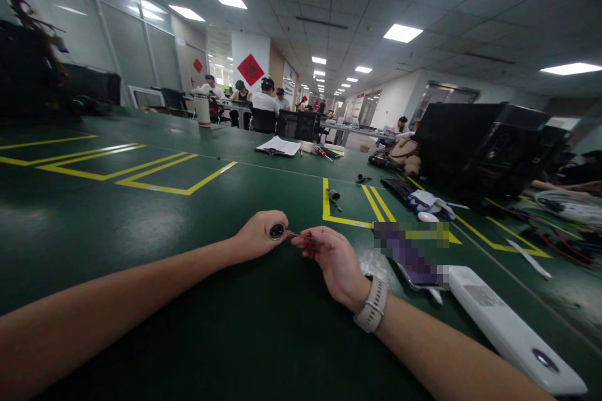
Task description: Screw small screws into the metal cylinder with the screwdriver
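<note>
Wrapped round a small metal cylinder (pixel 276 232), my left hand (pixel 260 235) is closed, with the cylinder's round dark end facing me. My right hand (pixel 333 260), wearing a pale watch strap at the wrist, pinches a thin metal tool (pixel 301 236). The tool's far end reaches the cylinder's side by the left fingers; whether it touches is too small to tell. Another small metal cylinder (pixel 333 194) lies beyond the right hand inside a yellow taped box, with a tiny loose piece beside it. A dark small part (pixel 362 178) lies farther back.
Right of my hand lie a phone (pixel 414 263) and a long white device (pixel 512 326). Black equipment (pixel 480 144), gloves (pixel 430 202) and cables (pixel 564 207) occupy the right side. Farther back on the green table (pixel 155 257) are a clipboard (pixel 278 146) and a white cup (pixel 202 111). People sit beyond.
</note>
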{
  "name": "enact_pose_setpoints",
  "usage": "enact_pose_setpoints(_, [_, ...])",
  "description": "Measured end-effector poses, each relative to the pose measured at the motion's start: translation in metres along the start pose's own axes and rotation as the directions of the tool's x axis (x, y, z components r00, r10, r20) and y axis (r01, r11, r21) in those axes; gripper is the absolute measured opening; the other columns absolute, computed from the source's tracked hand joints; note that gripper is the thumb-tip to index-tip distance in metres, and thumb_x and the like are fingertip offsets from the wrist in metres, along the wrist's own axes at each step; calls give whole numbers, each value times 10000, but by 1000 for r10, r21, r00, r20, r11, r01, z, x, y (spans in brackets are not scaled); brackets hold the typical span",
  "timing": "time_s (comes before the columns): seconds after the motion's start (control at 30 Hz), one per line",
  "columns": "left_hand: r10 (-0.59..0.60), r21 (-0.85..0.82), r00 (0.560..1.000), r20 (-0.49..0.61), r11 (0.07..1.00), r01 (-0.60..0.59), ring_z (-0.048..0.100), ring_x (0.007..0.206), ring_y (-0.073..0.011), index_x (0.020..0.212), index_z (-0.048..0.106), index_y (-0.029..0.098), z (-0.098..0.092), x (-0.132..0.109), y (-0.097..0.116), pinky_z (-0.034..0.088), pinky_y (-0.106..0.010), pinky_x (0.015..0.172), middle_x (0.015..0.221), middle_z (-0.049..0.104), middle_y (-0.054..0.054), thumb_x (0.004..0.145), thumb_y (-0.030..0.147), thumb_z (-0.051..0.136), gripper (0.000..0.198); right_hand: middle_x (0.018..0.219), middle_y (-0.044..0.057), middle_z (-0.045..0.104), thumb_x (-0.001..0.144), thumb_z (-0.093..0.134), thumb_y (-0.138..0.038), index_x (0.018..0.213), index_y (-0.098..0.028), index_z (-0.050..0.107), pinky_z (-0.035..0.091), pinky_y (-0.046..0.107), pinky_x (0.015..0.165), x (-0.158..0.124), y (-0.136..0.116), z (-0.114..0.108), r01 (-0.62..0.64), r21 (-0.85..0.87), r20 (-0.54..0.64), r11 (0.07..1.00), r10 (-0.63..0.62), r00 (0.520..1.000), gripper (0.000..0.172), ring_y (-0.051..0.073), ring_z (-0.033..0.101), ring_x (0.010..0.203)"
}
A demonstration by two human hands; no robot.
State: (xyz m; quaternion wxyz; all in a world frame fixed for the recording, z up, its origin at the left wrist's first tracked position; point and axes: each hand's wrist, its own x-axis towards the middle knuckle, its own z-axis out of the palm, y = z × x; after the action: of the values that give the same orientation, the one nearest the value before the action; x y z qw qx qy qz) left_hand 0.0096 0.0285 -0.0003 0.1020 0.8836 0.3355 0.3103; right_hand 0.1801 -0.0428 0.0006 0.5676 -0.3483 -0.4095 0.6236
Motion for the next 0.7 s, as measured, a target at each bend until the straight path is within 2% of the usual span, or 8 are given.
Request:
enact_pose_setpoints(0.1, [-14,27,1000,-10,1000,14,485,567,-110,635,485,164,1,0,0,369,-215,520,612,490,29,758,255,537,162,750,46,695,717,543,-209,715,-169,652,393,311,698,-2,0,1,87,-115,-12,989,-89,996,116,185,605,761])
enact_pose_setpoints(0.2, [-29,73,999,-15,997,30,479,564,-112,634,486,166,2,0,-1,361,-215,513,610,487,30,759,245,536,156,767,37,694,744,542,-220,735,-187,673,388,324,734,-5,0,3,197,-331,27,923,-200,979,136,188,592,783])
enact_pose_setpoints(0.27, [-29,97,1000,-11,995,29,474,561,-112,630,486,166,3,0,-1,355,-216,510,610,485,29,761,237,533,157,788,34,695,755,543,-230,750,-195,685,387,326,746,-6,1,3,233,-405,59,884,-229,972,147,190,587,805])
enact_pose_setpoints(0.33, [-23,115,1000,-5,993,23,473,563,-115,635,487,165,3,0,-2,354,-220,516,615,485,26,766,235,528,154,794,39,699,753,543,-229,757,-188,685,390,329,742,-5,1,2,211,-373,60,904,-204,977,148,193,592,813])
enact_pose_setpoints(0.43, [-5,123,1000,12,992,4,478,572,-119,651,491,162,3,0,-4,358,-226,531,627,491,21,766,228,522,135,770,53,706,728,547,-210,740,-164,673,397,324,717,-1,0,0,102,-217,19,971,-100,995,135,191,603,784])
enact_pose_setpoints(0.53, [-4,114,1000,28,993,0,483,578,-121,653,496,162,3,0,-5,361,-228,543,632,496,18,759,215,520,121,724,58,709,698,560,-205,708,-151,664,398,311,693,4,-2,-3,18,-115,-10,993,-19,1000,117,182,607,743])
enact_pose_setpoints(0.7, [9,73,991,133,997,-19,490,590,-121,645,509,167,1,3,-6,361,-218,542,634,515,20,748,223,526,118,677,52,705,685,573,-202,695,-146,664,393,310,694,9,-4,-5,7,-152,-1,988,-7,1000,107,179,609,716])
